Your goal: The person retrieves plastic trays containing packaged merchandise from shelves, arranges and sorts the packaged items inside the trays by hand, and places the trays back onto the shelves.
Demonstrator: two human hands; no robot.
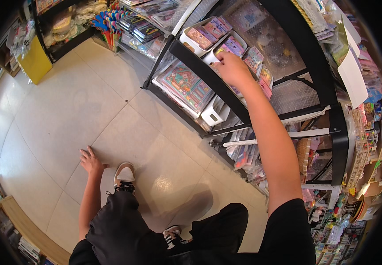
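My right hand (231,68) reaches into the black-framed rack. Its fingers curl over the front wall of a white plastic bin (210,58) that holds small colourful packs (233,45); the palm side is hidden. Beside it stands another white bin (191,47), filled with similar pink and purple packs (215,28). More packs (253,59) lie to the right of my hand, partly covered by my forearm. My left hand (91,161) hangs low over the tiled floor near my shoe (124,174), fingers apart and holding nothing.
The rack's black front bar (211,78) runs before the bins. On the lower shelf are a large illustrated flat pack (187,84) and a white handled basket (215,112). Colourful hand clappers (109,25) stand at the back. A wooden shelf edge (28,228) curves at lower left.
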